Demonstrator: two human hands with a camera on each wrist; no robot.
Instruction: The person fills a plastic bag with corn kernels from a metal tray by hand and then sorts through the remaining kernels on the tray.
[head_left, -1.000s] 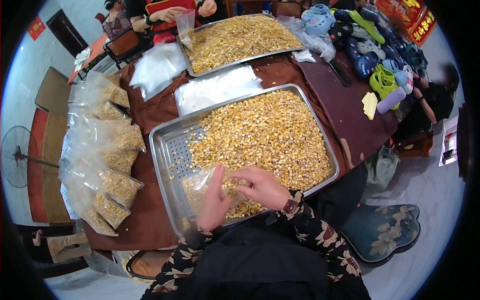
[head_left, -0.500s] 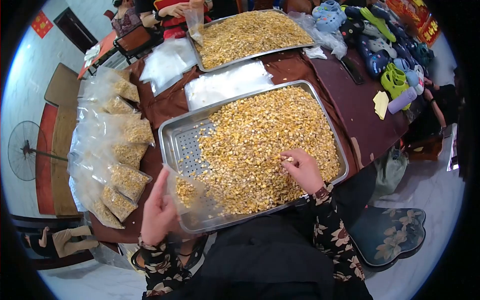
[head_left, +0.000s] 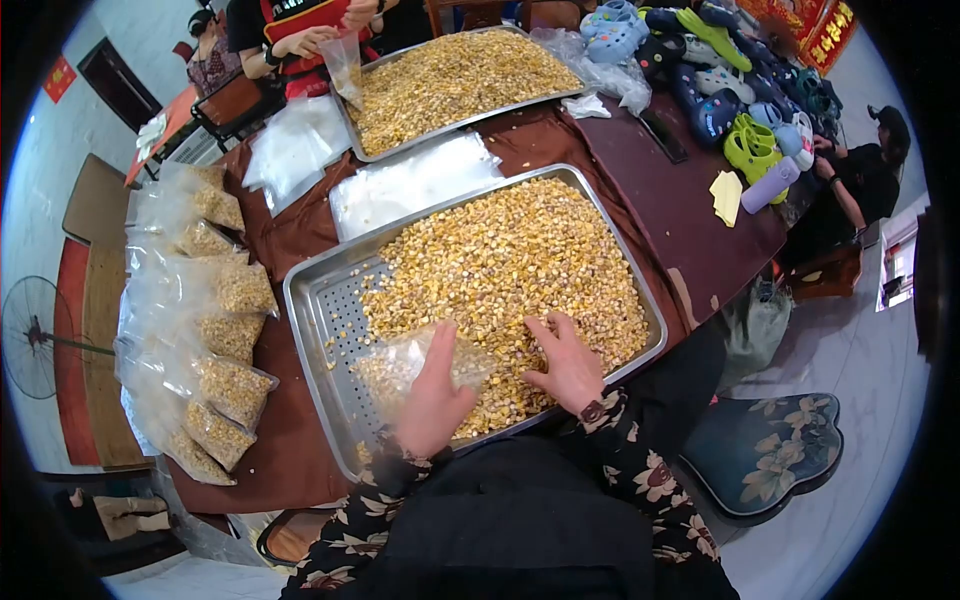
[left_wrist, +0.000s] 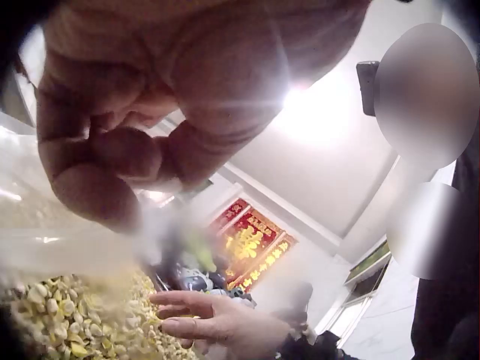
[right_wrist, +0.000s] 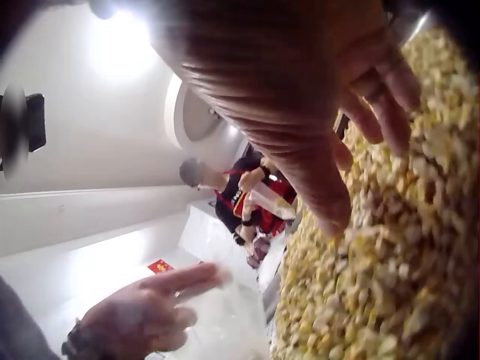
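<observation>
My left hand [head_left: 432, 405] holds a clear plastic bag [head_left: 395, 368] with corn kernels in it, low over the near left part of the metal tray [head_left: 318, 392]. In the left wrist view, the fingers of that left hand [left_wrist: 142, 97] curl at the bag's film [left_wrist: 60, 251]. Just right of the bag, my right hand [head_left: 568, 368] has its fingers spread and bent slightly down at the loose kernels [head_left: 520, 260]. The right wrist view has this right hand [right_wrist: 277, 90] over the kernels [right_wrist: 375, 277], its thumb apart from the fingers.
Filled bags [head_left: 235, 335] line the table's left side. Flat empty bags [head_left: 415, 180] lie behind the tray. Beyond is a second tray of corn [head_left: 460, 85], where a person holds a bag [head_left: 343, 70]. Clogs [head_left: 750, 145], a phone [head_left: 662, 137] and a purple bottle [head_left: 770, 186] are at the right.
My left hand has brought the bag rightward from the tray's left edge over the tray. My right hand has come left towards it, its fingers now spread. The head view has shifted.
</observation>
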